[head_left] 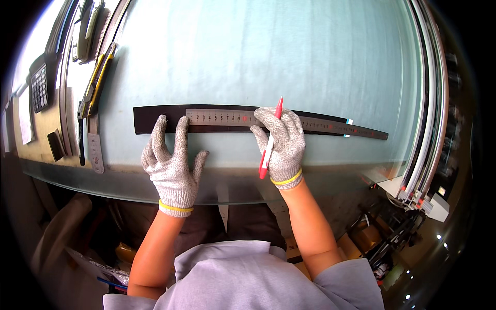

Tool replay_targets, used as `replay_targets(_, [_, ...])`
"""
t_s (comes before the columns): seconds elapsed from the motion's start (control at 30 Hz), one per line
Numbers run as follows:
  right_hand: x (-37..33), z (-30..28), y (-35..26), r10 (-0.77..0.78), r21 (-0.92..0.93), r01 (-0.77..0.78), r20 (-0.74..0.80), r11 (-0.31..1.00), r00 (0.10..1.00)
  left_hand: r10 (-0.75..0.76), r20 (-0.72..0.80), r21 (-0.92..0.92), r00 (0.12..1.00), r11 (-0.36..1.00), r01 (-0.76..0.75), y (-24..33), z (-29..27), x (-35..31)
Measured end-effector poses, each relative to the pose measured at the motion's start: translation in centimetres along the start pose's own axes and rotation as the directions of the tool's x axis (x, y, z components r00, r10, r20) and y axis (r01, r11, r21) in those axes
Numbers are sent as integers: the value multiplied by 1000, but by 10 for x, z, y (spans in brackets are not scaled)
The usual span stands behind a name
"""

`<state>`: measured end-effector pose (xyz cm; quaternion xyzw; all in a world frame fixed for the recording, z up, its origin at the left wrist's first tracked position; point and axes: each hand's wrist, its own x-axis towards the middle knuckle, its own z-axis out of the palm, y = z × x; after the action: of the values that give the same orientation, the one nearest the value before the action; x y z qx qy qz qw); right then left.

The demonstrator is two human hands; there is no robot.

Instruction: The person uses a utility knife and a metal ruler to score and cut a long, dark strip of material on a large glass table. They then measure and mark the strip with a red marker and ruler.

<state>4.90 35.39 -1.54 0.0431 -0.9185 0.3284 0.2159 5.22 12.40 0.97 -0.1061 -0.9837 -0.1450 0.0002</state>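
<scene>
A long black strip (pixel 145 120) lies crosswise on the glass-topped table. On top of it rests a steel ruler (pixel 219 118), its left end set in from the strip's left end. My left hand (pixel 174 168), in a speckled grey knit glove, has its fingers stretched out. One fingertip touches the strip, another the ruler's left end; the thumb points aside. My right hand (pixel 287 144), gloved alike, lies over the ruler's middle with a red and white pen (pixel 265 164) tucked between its fingers. The pen slants, one red end pointing away from me. Part of the ruler is hidden beneath this hand.
At the left lie a yellow and black utility knife (pixel 96 80), a short metal ruler (pixel 96 154) and a calculator (pixel 39 89). The glass tabletop (pixel 258 51) ends close to my body. Long rails (pixel 419 103) run along its right side.
</scene>
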Motion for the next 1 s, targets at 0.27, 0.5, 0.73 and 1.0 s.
replay_targets(0.27, [0,-2,1,-7,-2,7,18,1000,1000,71,95,-33,993,997,-68,29,2,4])
replay_targets(0.5, [2,-4,-1,12,9,-12,29,1000,999,128,154,-35,980,992,-124,37,7,8])
replay_targets(0.73, [2,-2,2,-6,9,6,14,1000,1000,145,139,-12,980,989,-145,37,8,8])
replay_targets(1.0, [4,-2,4,-7,10,6,22,1000,1000,157,130,7,979,987,-159,38,7,9])
